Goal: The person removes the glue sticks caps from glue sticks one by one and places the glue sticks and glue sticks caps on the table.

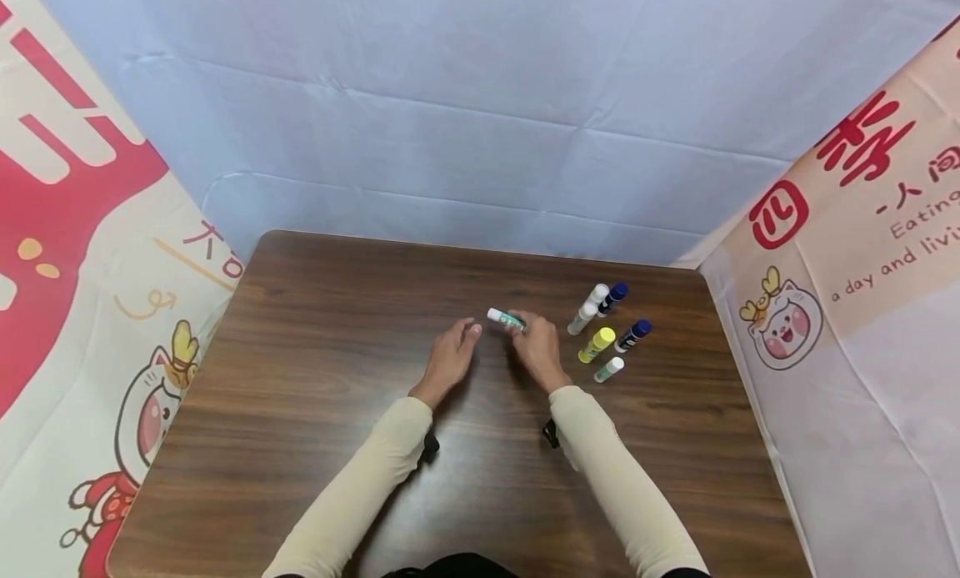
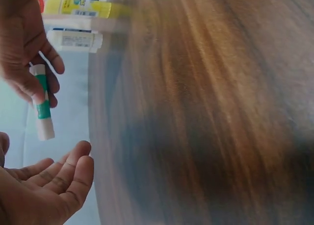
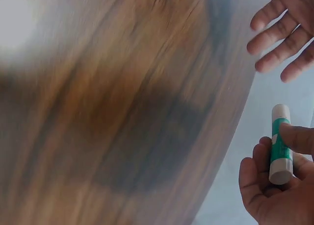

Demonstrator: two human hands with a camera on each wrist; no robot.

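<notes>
A white glue stick with a green label (image 1: 506, 319) is pinched between the thumb and fingers of my right hand (image 1: 538, 344), held above the table and pointing left. The right wrist view shows the glue stick (image 3: 280, 149) with the thumb on its label and fingers behind it. To its left is my left hand (image 1: 450, 354), holding nothing, its fingers extended and slightly bent. In the left wrist view a small gap separates the left hand (image 2: 54, 186) from the white end of the glue stick (image 2: 44, 112).
Right of my right hand, several sticks stand on the brown wooden table (image 1: 337, 311): a yellow one (image 1: 597, 344), blue-capped ones (image 1: 633, 335), white ones (image 1: 582, 319) and a small white-capped one (image 1: 609, 369). A pale cloth wall (image 1: 465, 144) hangs behind the table's far edge.
</notes>
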